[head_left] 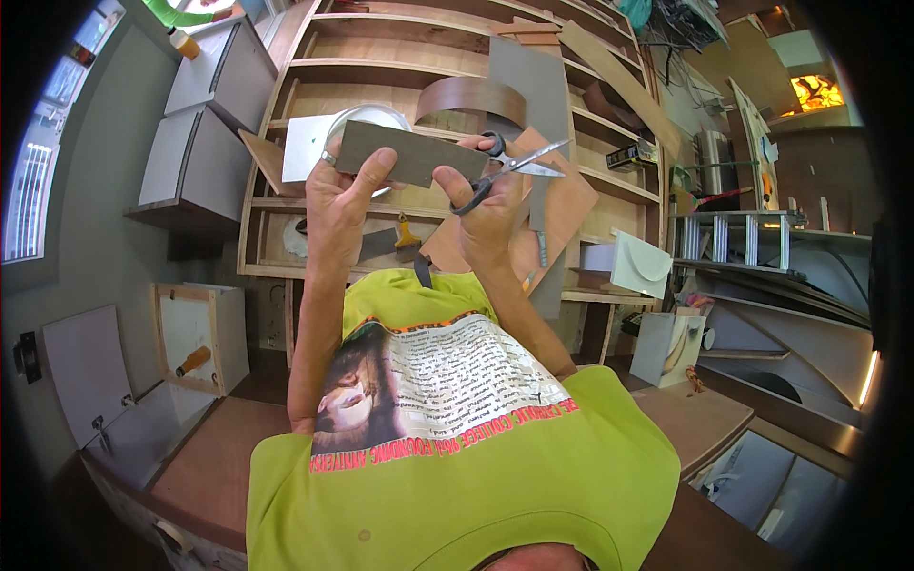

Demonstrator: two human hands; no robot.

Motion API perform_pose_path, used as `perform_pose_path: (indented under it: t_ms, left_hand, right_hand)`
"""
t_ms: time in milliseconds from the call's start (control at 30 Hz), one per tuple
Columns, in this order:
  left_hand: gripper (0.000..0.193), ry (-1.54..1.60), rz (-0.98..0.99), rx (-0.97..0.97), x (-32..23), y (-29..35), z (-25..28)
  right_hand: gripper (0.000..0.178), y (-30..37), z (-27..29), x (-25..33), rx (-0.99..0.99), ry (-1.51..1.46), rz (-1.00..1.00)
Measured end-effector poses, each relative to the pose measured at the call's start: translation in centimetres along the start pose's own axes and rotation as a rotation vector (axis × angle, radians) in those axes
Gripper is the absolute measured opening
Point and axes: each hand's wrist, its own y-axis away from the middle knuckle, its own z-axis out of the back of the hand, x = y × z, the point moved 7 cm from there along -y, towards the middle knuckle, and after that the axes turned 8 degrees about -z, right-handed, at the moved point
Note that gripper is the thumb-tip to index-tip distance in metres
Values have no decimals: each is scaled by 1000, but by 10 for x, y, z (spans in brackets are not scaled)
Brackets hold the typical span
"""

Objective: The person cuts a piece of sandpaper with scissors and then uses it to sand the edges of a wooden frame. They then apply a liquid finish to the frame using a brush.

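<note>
A flat grey-brown rectangular piece (407,155), like a strip of laminate, is held up in front of me over the wooden frame. My left hand (350,190) grips its left end, with the thumb on the near face and the fingers behind. In my right hand (490,214) is a pair of scissors (514,164) with dark handles, its blades parted and pointing right. The right thumb lies by the strip's right end, and fingers of that hand reach behind it. How firmly the right hand grips the strip is hidden.
Under my hands lies a large compartmented wooden frame (400,68). On it are a curved brown strip (473,99), a white roll (373,116), a yellow-handled scraper (407,231) and a plywood sheet (562,205). Grey cabinets (195,167) stand left; a ladder (733,238) lies right.
</note>
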Motion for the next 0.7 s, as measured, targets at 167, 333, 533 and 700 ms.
perform_pose_path:
  t_ms: [167,333,533,700]
  left_hand:
    - [34,127,127,-58,3,7,24]
    - [36,138,161,-76,2,6,54]
    - [32,84,215,-70,-1,0,87]
    - [29,39,269,32,12,-3,97]
  right_hand:
    - [56,7,-18,-4,49,124,280]
    - [54,9,-41,-21,80,150,253]
    - [54,19,-64,-51,-32,-76,-60]
    - [56,30,-67,-63,-191,3,-78]
